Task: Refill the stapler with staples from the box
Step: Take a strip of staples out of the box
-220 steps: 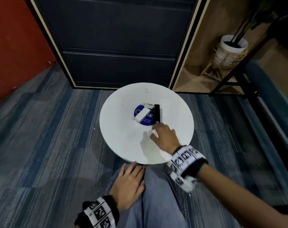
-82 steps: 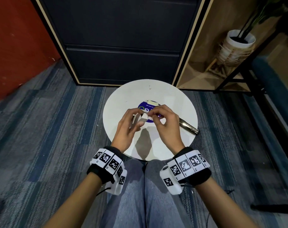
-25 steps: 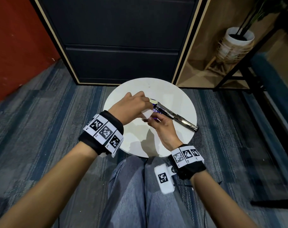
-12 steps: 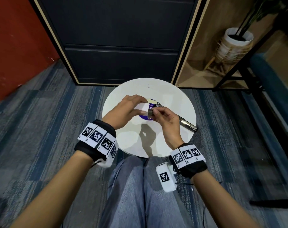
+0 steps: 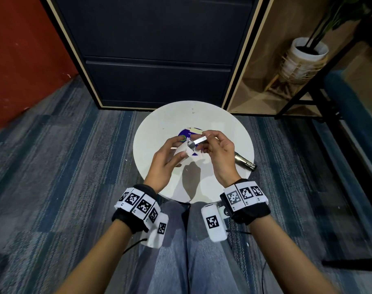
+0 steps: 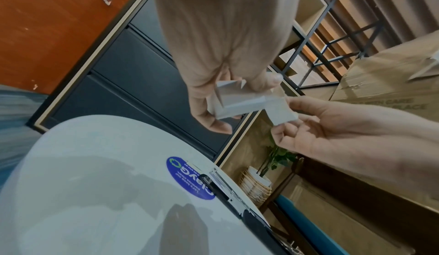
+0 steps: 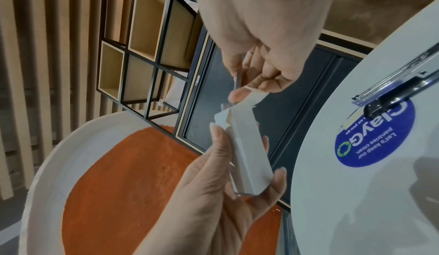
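My left hand (image 5: 167, 158) has the small white staple box (image 7: 247, 157) cradled in its curled fingers, open end up, held in the air above the round white table (image 5: 159, 132). My right hand (image 5: 218, 153) is right beside it, thumb and fingertips pinched on a silvery strip of staples (image 5: 198, 141) that juts from the mouth of the box. Both hands hover over the near half of the table, just above the blue round sticker (image 6: 190, 179) at its middle. The stapler (image 6: 228, 193) lies flat on the table, opened out, black base and shiny metal rail side by side; one end sits at the sticker and the other reaches the table's right edge (image 5: 245, 164), past my right hand and apart from it. Neither hand touches the stapler.
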Demonstrator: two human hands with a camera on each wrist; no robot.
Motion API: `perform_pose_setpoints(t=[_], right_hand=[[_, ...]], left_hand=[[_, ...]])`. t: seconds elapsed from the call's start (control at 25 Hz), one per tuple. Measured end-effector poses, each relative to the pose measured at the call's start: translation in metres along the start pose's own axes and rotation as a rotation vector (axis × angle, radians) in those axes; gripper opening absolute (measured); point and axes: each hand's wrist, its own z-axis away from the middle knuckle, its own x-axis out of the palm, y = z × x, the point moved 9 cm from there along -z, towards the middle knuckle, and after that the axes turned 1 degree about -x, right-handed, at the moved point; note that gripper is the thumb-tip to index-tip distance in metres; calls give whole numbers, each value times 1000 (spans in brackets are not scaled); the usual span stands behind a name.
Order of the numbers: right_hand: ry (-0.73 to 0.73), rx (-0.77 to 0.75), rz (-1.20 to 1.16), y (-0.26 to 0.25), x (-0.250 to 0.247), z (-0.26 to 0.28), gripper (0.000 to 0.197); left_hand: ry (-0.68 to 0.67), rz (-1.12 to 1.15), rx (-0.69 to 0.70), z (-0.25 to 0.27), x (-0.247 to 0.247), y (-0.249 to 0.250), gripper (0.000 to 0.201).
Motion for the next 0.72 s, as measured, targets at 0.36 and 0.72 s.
perform_pose_setpoints(t=[0.36, 0.72], right_hand=[[-40, 64, -72, -1, 3, -1, 26], [125, 345, -436, 27, -6, 2, 32]], left_hand=[[-54, -67, 122, 7, 6, 14, 26], [41, -61, 122, 4, 0, 9, 34]])
